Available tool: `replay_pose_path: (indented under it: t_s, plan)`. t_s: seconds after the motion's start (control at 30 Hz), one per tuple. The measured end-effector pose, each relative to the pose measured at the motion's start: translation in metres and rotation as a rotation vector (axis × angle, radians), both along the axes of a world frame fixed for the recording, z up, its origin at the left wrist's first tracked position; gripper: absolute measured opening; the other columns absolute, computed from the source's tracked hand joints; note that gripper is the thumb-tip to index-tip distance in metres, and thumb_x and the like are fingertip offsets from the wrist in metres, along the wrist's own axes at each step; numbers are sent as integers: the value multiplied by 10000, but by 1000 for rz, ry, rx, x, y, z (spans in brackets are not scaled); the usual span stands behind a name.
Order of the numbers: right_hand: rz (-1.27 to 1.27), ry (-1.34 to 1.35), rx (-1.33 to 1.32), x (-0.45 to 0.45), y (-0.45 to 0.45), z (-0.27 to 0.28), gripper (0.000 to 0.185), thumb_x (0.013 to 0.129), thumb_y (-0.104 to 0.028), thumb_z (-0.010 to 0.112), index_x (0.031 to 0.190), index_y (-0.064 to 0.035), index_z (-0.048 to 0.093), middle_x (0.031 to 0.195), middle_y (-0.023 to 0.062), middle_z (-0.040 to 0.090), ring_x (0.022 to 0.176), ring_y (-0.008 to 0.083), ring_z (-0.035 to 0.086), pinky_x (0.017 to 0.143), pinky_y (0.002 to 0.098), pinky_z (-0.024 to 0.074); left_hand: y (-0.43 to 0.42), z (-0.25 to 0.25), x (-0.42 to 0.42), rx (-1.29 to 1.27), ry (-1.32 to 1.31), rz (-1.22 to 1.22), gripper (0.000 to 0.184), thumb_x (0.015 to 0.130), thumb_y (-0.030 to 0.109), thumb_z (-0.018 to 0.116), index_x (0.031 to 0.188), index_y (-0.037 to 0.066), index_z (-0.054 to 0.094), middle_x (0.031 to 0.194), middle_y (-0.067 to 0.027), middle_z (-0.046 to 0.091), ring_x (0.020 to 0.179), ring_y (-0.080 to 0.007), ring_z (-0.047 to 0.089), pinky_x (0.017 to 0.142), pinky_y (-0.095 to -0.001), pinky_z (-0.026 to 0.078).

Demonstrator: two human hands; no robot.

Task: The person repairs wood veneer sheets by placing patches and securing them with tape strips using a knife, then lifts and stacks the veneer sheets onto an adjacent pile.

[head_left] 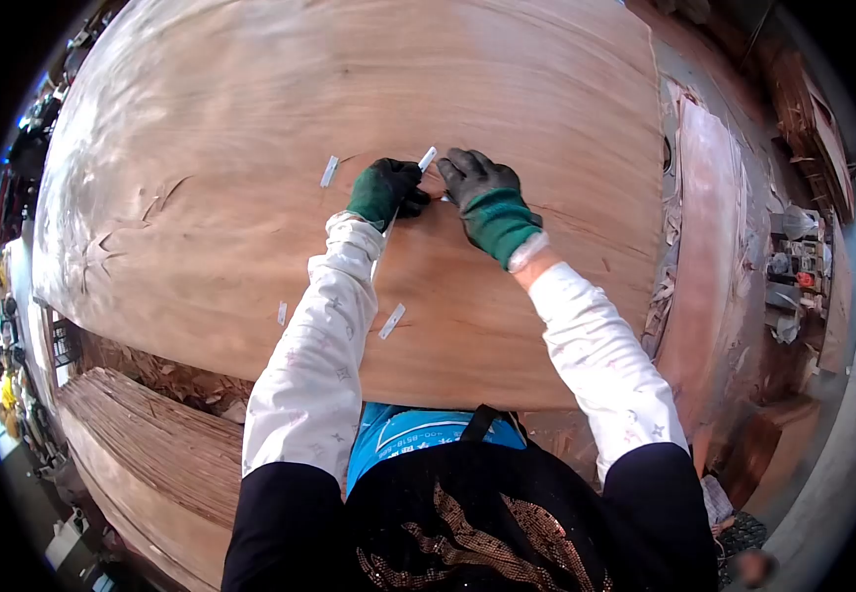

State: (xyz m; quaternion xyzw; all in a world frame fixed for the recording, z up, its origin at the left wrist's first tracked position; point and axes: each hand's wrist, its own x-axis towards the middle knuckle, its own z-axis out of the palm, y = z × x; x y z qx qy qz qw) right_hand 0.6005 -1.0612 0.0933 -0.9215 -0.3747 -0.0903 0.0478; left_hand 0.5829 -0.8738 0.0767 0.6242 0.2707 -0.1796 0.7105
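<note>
I see the broad wooden sheet beneath both grips. My right grip arches half-curled; I can't tell whether it holds anything. My left grip is curled around a white strip trailing bodyward; a short white piece lies left of it.

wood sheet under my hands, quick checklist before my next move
1. Gloves on: ok, both the left hand and right hand are gloved.
2. Sheet under both hands: ok, the wood sheet extends beneath them.
3. Surface unmarked: not ok, dark crack-like marks show on the left.
4. Strips clear of fingers: not ok, one white strip sits right by the left fingertips.
5. Secure hold in each hand: cannot tell, fingers and gloves hide it.
</note>
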Motion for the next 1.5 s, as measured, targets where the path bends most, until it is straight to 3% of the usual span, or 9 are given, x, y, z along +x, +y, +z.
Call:
replay_pose_path:
  t_s: [0.1,0.3,0.43,0.8,1.03,1.17,1.33,1.4,1.5]
  plan:
    - [55,-107,0,16,24,-50,389,835,-254,599,1213,-160,593,1271,53,557,1174,226,518,805,400,490,4,-8,0,-131,-98,-78,270,913,163,619,1068,-57,605,911,-162,690,693,-243,697,528,-333,571]
    - [35,-130,-180,10,33,-49,415,837,-235,567,1234,-117,580,1283,58,546,1144,239,517,790,410,491,52,30,-23,605,-46,-354,201,898,192,631,860,-3,598,652,-106,646,497,-183,621,443,-305,504]
    - [31,-68,-252,13,36,-43,428,866,-251,547,1272,-116,547,1318,68,518,1175,244,505,784,413,499,55,25,-56,19,-72,-266,298,912,175,619,1088,-63,579,831,-158,682,652,-210,692,481,-282,523]
    - [139,-103,62,-63,51,-74,380,868,-253,547,1208,-99,621,1323,90,545,1237,309,479,871,437,481,26,-10,-91,47,-163,-26,339,930,200,581,1150,-56,600,870,-134,674,631,-219,670,487,-303,548]
    - [62,-90,-15,-70,59,-57,374,881,-237,518,1225,-119,607,1304,127,550,1220,342,483,912,426,446,83,43,-82,1091,11,-507,199,860,195,679,909,19,600,699,-146,678,579,-234,688,460,-348,530]
    - [90,191,-100,-61,52,-21,288,908,-237,506,1158,-158,626,1263,87,586,1221,291,507,896,427,458,69,71,-87,192,5,-73,218,893,179,642,934,-27,582,723,-168,653,595,-267,676,465,-350,550]
    - [-22,471,700,-47,-50,-29,294,900,-107,513,1165,-136,637,960,82,681,897,241,666,795,335,528,67,45,-129,12,0,-36,185,889,120,639,999,-25,605,919,-157,687,734,-265,702,580,-353,587]
    - [-442,1332,807,-36,-109,4,257,945,-115,481,1151,-131,633,737,4,551,592,113,533,528,267,463,73,43,-146,105,-37,-121,186,896,121,634,1025,-10,604,1052,-168,668,836,-285,700,660,-363,589]
    - [-630,1304,1009,-19,-177,-12,95,933,-226,511,974,-170,575,719,-30,545,519,98,486,444,253,359,87,33,-158,-111,-65,103,203,910,156,630,1060,23,597,1152,-181,644,922,-314,686,753,-399,579]
